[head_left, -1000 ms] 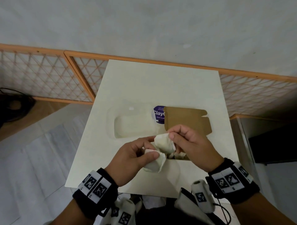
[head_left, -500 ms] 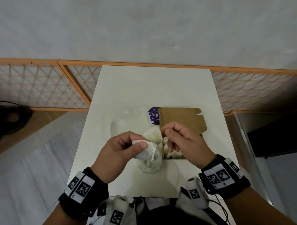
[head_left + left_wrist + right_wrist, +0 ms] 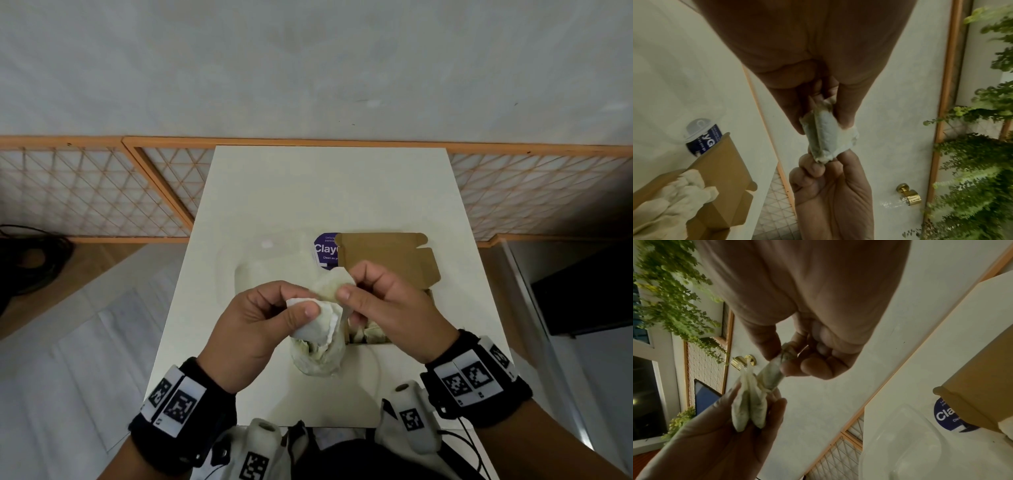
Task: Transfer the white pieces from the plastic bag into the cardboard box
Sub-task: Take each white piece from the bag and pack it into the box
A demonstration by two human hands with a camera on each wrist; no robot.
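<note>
bag held over surface, box part filled

risk: plastic bag [image 3: 318, 346], pinched at its mouth by left hand [image 3: 260, 322] and right hand [image 3: 383, 308], hangs beside cardboard box [image 3: 390, 263]; pieces may spill onto surface [image 3: 329, 192]. contents: bag bulges low, contents unclear; box near the right edge holds white pieces [image 3: 674, 203].

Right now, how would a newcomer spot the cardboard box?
Find the pale table by the wall. The cardboard box stands on it right of the purple label, behind the right hand. It alone is brown, lid up, white pieces inside.
</note>
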